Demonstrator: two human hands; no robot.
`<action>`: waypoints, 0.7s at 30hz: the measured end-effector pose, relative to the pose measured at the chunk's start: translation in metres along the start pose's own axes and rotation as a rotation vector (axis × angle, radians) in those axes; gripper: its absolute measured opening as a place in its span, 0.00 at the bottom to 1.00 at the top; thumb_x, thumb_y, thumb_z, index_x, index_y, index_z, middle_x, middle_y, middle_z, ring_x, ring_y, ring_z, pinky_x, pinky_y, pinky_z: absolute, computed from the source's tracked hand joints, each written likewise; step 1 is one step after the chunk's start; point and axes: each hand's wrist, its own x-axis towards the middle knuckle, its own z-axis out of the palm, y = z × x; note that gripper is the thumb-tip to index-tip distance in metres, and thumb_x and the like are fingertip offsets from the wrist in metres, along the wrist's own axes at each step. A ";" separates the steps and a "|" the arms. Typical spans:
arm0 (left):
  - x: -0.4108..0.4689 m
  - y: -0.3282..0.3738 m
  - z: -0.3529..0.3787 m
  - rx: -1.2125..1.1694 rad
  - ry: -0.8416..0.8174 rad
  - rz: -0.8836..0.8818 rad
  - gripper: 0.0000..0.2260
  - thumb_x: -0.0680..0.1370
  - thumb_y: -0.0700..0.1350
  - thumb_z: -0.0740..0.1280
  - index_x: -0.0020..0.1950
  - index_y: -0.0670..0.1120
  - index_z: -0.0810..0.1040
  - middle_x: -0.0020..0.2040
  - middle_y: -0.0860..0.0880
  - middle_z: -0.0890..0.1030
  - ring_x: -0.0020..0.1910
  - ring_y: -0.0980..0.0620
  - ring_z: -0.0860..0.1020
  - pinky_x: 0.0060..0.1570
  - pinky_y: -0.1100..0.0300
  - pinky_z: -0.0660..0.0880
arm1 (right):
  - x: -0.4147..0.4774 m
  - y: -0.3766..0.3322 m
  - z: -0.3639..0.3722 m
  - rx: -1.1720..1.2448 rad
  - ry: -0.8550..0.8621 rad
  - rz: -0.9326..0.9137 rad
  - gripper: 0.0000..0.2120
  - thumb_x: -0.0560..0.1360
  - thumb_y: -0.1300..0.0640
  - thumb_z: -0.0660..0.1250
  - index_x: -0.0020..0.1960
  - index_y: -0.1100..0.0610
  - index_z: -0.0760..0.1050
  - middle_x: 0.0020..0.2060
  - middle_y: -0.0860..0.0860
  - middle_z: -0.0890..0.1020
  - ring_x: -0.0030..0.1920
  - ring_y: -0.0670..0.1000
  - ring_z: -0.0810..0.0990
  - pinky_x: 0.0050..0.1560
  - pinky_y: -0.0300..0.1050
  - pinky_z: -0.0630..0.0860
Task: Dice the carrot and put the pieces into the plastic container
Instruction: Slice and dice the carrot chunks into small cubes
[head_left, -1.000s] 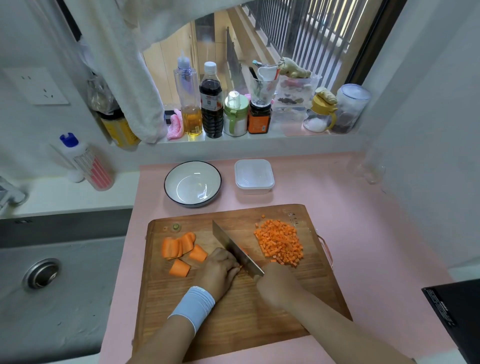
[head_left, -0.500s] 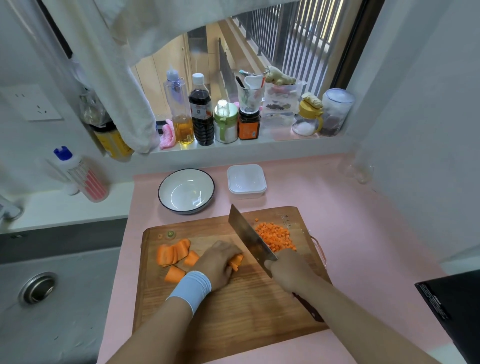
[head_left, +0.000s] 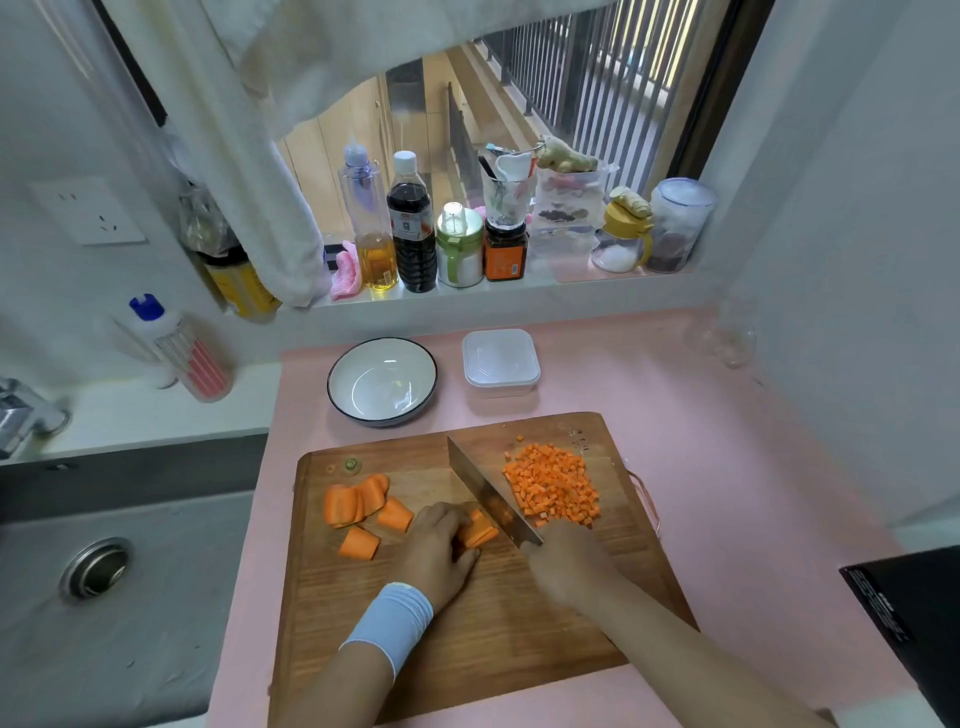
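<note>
**Carrot piece steadied beside the blade on the board**

A short orange carrot piece (head_left: 479, 530) is pinned to the rectangular brown wooden chopping board (head_left: 467, 649) by the left hand (head_left: 439, 551). The hand is laid palm down with its knuckles raised, and its grip is closed over the piece by curled fingers, so that only the right end of the piece is left showing. A pale blue wristband (head_left: 389, 618) is worn on that wrist, and the forearm is brought in from the lower left.

A broad steel-bladed knife (head_left: 488, 493) is held in the right hand (head_left: 563, 561). The grip is wrapped tight round the handle, which is hidden by the hand. The blade is angled away from the body towards the upper left and is set just beside the exposed end of the piece; whether the edge is in the carrot cannot be told. The right forearm is stretched in from the lower right corner.

A heap of small orange diced carrot (head_left: 553, 488) is piled on the board to the right of the blade. Several larger orange carrot chunks (head_left: 358, 504) are left on the board's left part.

The translucent white square plastic container (head_left: 500, 361) is set on the pink worktop (head_left: 727, 467) beyond the board, beside a round white bowl with a dark rim (head_left: 382, 379). A grey steel sink (head_left: 104, 571) is seen at the left.
</note>
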 end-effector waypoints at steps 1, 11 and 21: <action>-0.001 -0.001 0.002 0.005 0.011 0.001 0.15 0.70 0.48 0.74 0.55 0.48 0.78 0.54 0.52 0.76 0.56 0.52 0.73 0.58 0.58 0.72 | 0.000 0.001 0.001 0.000 -0.004 -0.006 0.12 0.81 0.49 0.61 0.42 0.51 0.77 0.36 0.49 0.79 0.40 0.55 0.81 0.36 0.43 0.72; 0.001 -0.002 0.001 -0.051 0.022 0.032 0.13 0.71 0.49 0.72 0.53 0.48 0.79 0.55 0.53 0.75 0.56 0.55 0.71 0.59 0.60 0.70 | -0.002 0.005 0.007 -0.013 0.022 -0.032 0.13 0.81 0.48 0.61 0.51 0.53 0.82 0.42 0.52 0.84 0.44 0.54 0.83 0.45 0.47 0.78; 0.004 -0.009 -0.006 -0.035 -0.033 0.202 0.11 0.70 0.35 0.69 0.46 0.49 0.81 0.52 0.52 0.77 0.54 0.54 0.74 0.54 0.57 0.76 | -0.004 0.004 0.002 0.018 -0.010 -0.028 0.14 0.82 0.49 0.60 0.52 0.54 0.82 0.40 0.50 0.82 0.41 0.51 0.81 0.39 0.44 0.75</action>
